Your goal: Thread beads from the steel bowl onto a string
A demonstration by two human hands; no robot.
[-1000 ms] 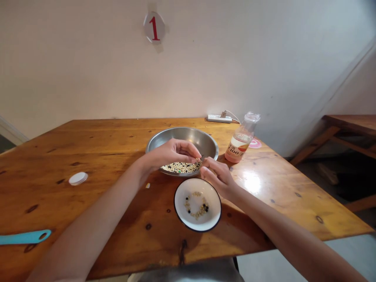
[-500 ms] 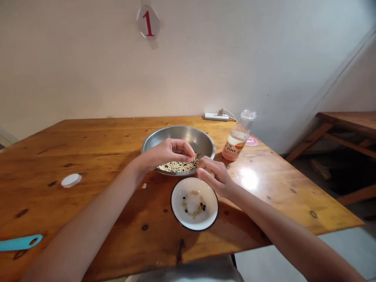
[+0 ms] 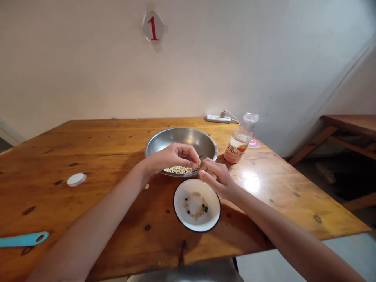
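The left hand [image 3: 173, 156] has edged rightward over the steel bowl [image 3: 188, 137], curled, fingertips pinched above the mixed beans [image 3: 180, 169]. The right hand [image 3: 220, 181], half-closed, meets it at the bowl's 4 o'clock — any held bean is too small to tell — above the white enamel plate [image 3: 182, 219] and its ring of beans [image 3: 195, 205].

The left hand [image 3: 173, 157] is curling over beans [image 3: 180, 169] in a steel bowl [image 3: 182, 137], the right hand [image 3: 219, 179] hovering above a white dish [image 3: 194, 201].

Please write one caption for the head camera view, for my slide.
Left hand and right hand meet above mixed beans in a steel bowl; a black-rimmed white enamel dish holds a few more.
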